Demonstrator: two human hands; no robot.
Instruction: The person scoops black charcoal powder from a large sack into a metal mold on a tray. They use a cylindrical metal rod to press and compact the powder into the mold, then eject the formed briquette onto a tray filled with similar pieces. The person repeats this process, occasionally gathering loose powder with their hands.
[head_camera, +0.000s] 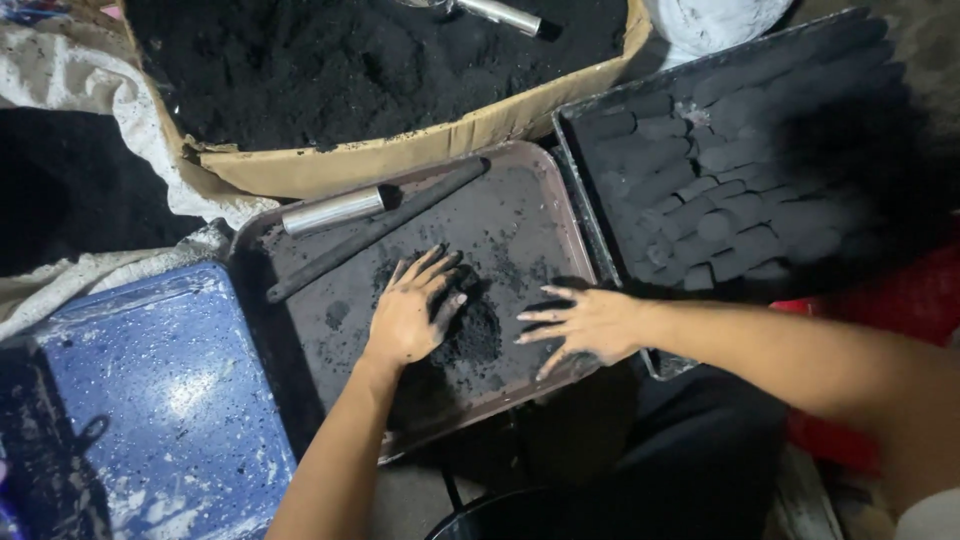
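At the far left lies a blue enamelled tray speckled with white, bare of anything but smudges. Beside it sits a brown rectangular plastic tray dusted with black powder; a shiny metal tube and a long black rod rest along its upper left part. Above them stands a cardboard box filled with loose black powder. On the brown tray the left hand lies flat, fingers spread and blackened, pressed on the edge of a small heap of black powder. The right hand hovers just beside that heap, fingers splayed and holding nothing. The step in hand looks like gathering the loose powder into one pile; the next move would call for both palms sweeping inward without pushing powder over the rim. Farthest right, a dark metal tray holds rows of short black cylindrical briquettes.
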